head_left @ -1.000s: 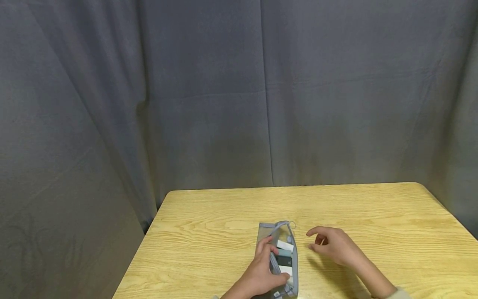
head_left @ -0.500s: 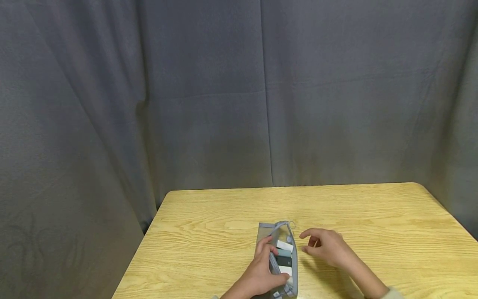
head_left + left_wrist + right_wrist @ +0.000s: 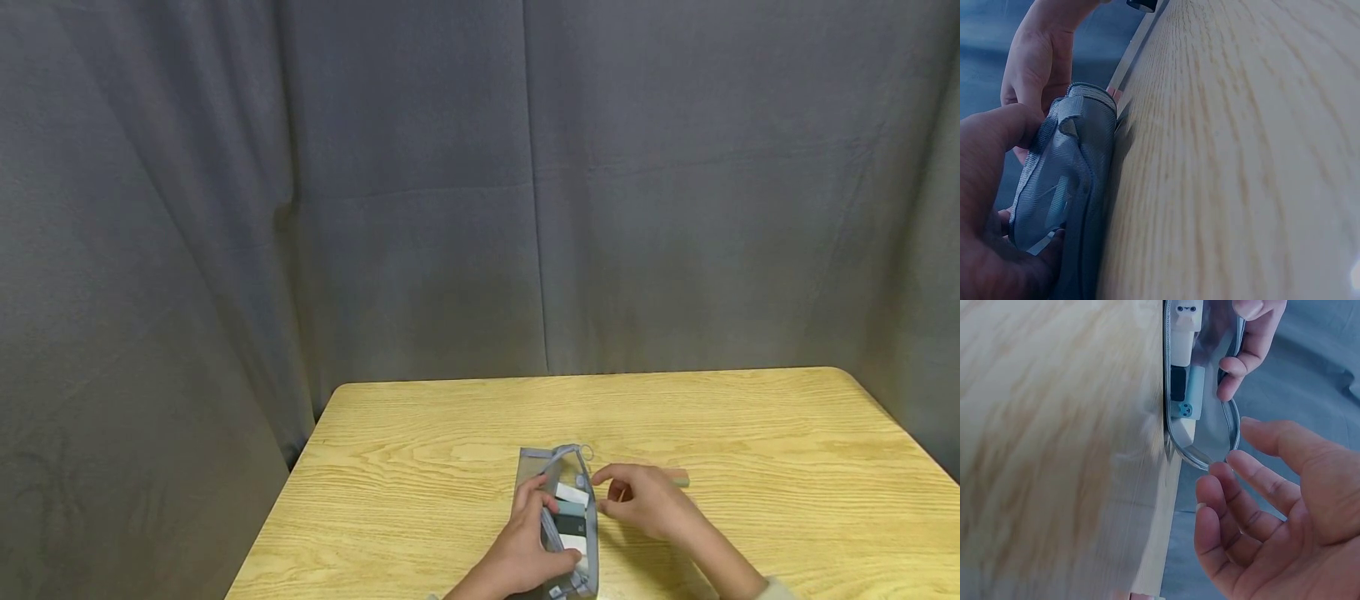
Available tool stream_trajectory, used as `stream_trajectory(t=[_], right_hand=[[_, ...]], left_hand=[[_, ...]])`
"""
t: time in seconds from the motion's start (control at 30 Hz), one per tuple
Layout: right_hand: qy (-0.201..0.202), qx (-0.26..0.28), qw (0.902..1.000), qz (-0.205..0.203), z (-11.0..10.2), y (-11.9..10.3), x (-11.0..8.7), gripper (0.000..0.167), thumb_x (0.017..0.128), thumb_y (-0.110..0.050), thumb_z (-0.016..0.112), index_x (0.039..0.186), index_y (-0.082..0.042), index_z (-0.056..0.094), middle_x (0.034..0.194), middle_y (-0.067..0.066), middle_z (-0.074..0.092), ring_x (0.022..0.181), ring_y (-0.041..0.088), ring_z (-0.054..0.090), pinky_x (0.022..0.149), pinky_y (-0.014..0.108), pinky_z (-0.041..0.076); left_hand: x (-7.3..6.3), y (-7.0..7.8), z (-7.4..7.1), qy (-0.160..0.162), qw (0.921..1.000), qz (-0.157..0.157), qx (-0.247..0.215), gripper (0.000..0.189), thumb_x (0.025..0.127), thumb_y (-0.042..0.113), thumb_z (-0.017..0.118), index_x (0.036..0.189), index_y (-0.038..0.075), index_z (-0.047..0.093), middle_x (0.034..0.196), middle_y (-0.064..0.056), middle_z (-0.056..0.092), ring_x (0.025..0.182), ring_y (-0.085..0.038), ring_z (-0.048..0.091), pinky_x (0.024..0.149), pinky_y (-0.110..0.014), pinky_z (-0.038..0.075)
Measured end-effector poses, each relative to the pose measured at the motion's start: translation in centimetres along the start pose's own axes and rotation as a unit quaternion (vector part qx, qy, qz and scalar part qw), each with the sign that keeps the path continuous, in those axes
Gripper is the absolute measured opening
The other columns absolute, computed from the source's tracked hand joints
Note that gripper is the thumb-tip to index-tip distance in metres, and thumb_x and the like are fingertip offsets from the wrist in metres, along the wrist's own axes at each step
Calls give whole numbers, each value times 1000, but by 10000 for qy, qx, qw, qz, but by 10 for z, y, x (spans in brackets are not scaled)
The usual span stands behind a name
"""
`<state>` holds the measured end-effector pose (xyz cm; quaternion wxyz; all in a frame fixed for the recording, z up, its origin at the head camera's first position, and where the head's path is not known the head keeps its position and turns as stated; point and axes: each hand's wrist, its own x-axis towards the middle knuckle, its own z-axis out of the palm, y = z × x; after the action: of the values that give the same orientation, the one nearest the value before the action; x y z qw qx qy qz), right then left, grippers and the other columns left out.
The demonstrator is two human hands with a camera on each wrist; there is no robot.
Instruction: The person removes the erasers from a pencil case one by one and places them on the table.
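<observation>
A grey mesh zip pouch lies unzipped near the table's front, its ring pull at the far end. My left hand grips it, thumb at the near right part of the opening and fingers over the left edge. Inside sit several small blocks: white, teal and dark; one white piece has a small face. My right hand hovers at the pouch's right edge with loosely bent fingers. Nothing clear shows between them; whether the fingertips touch the rim I cannot tell.
Behind the right hand, a small pink-and-green block lies on the wooden table, partly hidden. Grey curtains hang behind the table and along its sides.
My right hand has moved left to the pouch's edge, uncovering the pink-and-green block behind it. The left hand and pouch have stayed in place.
</observation>
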<state>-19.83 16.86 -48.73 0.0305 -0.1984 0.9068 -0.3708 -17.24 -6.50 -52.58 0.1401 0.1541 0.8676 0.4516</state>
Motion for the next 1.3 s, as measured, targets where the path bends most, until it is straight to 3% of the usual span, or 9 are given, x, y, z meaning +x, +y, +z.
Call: stream_trajectory(t=[0.67,1.2,1.3], right_hand=[[-319,290,9990,-152,9,-4,2,29,87,-23,79,110,-8,71,78,-6,61,63,5,53,55,24,46],[-392,111,9990,-198,16,-6,8,23,86,-22,80,104,-11,72,78,-9,62,65,4,55,58,24,47],[-398,85,9991,-148,17,-5,8,21,85,-22,81,102,-13,72,77,-9,61,64,4,53,57,24,45]], left_hand=[[-2,1,-1,-51,10000,-28,-60,48,80,34,78,112,25,44,163,3,16,110,-18,55,77,-28,51],[-5,6,-2,-3,10000,57,50,47,80,34,78,111,23,44,163,0,17,121,-28,53,83,-35,53],[-5,6,-2,5,10000,65,6,48,80,34,78,112,23,44,163,0,17,116,-25,55,81,-32,52]])
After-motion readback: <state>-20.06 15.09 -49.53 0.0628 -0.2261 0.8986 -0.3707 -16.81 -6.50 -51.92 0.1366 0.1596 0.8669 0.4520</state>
